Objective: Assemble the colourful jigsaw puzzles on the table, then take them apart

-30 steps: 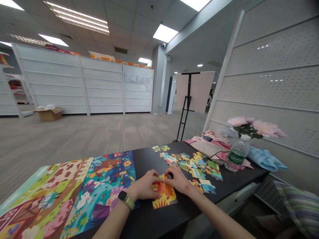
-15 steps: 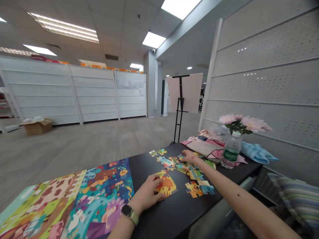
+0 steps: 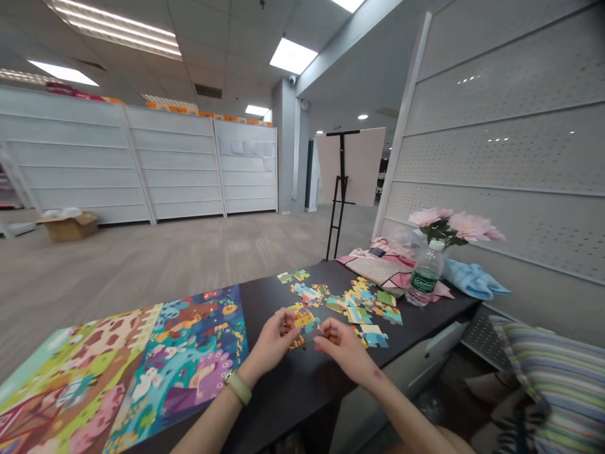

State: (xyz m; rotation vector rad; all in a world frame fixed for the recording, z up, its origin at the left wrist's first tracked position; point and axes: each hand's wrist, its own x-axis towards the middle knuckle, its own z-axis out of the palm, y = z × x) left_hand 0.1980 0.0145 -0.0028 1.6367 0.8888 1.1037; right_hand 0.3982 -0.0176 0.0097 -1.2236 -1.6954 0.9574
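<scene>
1. So, right hand (image 3: 344, 350): thumb and index bent, tips close with a small gap; any piece pinched there is too small to tell.
2. Left hand (image 3: 271, 340): fingers half curled, thumb slightly apart, apparently touching the puzzle's left edge; firm grip or not, can't tell.
3. Puzzle (image 3: 305, 315): small colorful clump flat on the dark table (image 3: 283, 394), between both hands, partly behind the left fingers; right fingertips just beside its right edge.
4. Handling, probably: light, stiff card, a bit slick; tabs bend, joins pop apart if lifted. Best pinched by outer edges, pressed flat.
5. Loose pieces (image 3: 359, 314): beyond the right hand, scattered, some overlapping, short of the bottle (image 3: 424, 277).
</scene>
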